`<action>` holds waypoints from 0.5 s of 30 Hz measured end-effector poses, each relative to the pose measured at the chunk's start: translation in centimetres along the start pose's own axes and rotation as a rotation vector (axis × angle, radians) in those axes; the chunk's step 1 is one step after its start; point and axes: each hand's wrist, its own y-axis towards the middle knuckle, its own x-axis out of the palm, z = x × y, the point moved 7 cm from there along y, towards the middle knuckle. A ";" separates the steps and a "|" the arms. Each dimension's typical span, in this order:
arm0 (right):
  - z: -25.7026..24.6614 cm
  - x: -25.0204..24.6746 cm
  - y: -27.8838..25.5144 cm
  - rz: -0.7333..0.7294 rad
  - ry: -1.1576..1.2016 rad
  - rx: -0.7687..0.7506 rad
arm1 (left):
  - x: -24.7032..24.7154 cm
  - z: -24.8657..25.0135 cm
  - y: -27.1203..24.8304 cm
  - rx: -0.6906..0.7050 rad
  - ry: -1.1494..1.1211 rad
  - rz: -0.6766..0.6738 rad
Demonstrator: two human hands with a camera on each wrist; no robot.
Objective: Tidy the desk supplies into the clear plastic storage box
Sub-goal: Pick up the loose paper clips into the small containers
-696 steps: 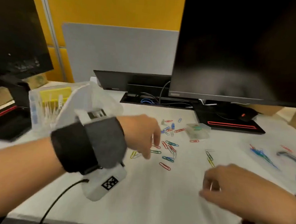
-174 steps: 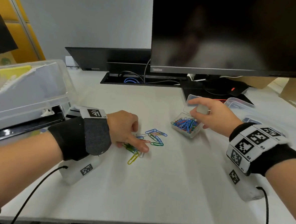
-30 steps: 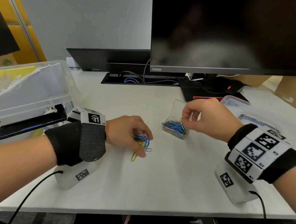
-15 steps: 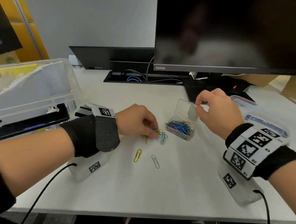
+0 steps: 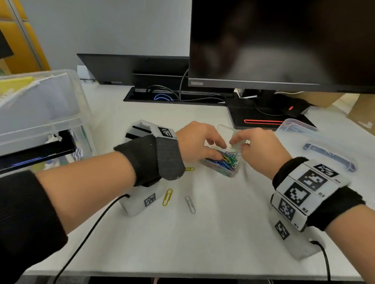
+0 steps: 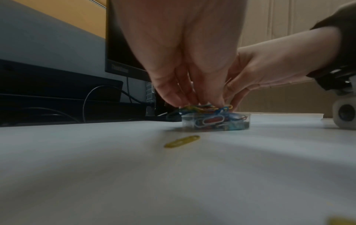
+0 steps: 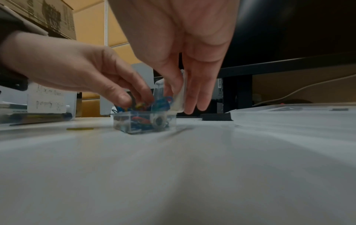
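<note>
A small clear clip case [image 5: 223, 169] full of coloured paper clips [image 5: 227, 160] stands mid-desk. My left hand [image 5: 219, 151] is over it, fingertips curled and pinching a bunch of clips at the case's top [image 6: 204, 108]. My right hand [image 5: 238, 142] pinches the case's upright hinged lid [image 7: 182, 91]. Three loose clips lie on the desk: a yellow one [image 5: 167, 197], a pale one [image 5: 190, 204] and a yellow one [image 5: 189, 169] beside the case. The large clear storage box [image 5: 53, 103] stands at the left, holding paper and yellow notes.
A black monitor [image 5: 287, 38] and its stand [image 5: 260, 117] rise just behind the case, with a cable slot [image 5: 174, 97] to their left. A flat clear lid with a blue handle [image 5: 328, 153] lies at the right. White desk surface [image 5: 198, 241] stretches toward me.
My left hand has carried its bunch of clips rightward onto the case. My right hand has come down closer on the lid. One yellow clip now lies just left of the case.
</note>
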 end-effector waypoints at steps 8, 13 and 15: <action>0.1 0.1 0.0 -0.006 0.037 0.018 | 0.2 -4.1 -3.6 -0.208 0.178 -0.135; 0.2 0.7 -0.1 -0.079 0.003 0.045 | 0.0 -4.7 -4.3 -0.204 0.053 -0.166; 0.2 0.9 -0.1 -0.086 0.024 0.030 | 0.1 -4.4 -4.1 -0.191 0.048 -0.179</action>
